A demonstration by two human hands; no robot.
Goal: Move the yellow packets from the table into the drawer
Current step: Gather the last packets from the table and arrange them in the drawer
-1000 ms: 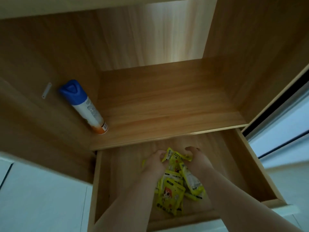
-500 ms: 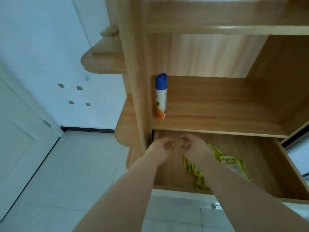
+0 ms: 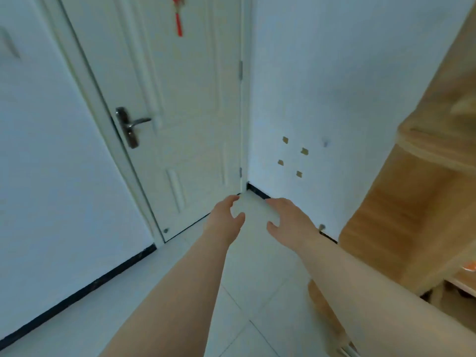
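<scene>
1. Left of frame: white door (image 3: 180,99) with a metal handle (image 3: 131,124); pale tiled floor (image 3: 257,279) below.
2. Centre left: left hand (image 3: 224,217) held out over the floor, fingers loosely spread, grasping nothing.
3. Centre right: right hand (image 3: 288,220) near it, not touching, likewise released and empty.
4. Right edge: wooden cabinet (image 3: 412,202). No drawer and no surface in view.
5. No yellow packets in view, so their place cannot be told.
6. Judgement: such packets are probably light, soft and slick. Scoop several between 2 hands, or pinch 1 by a sealed edge. Loose ones may slide out.
</scene>
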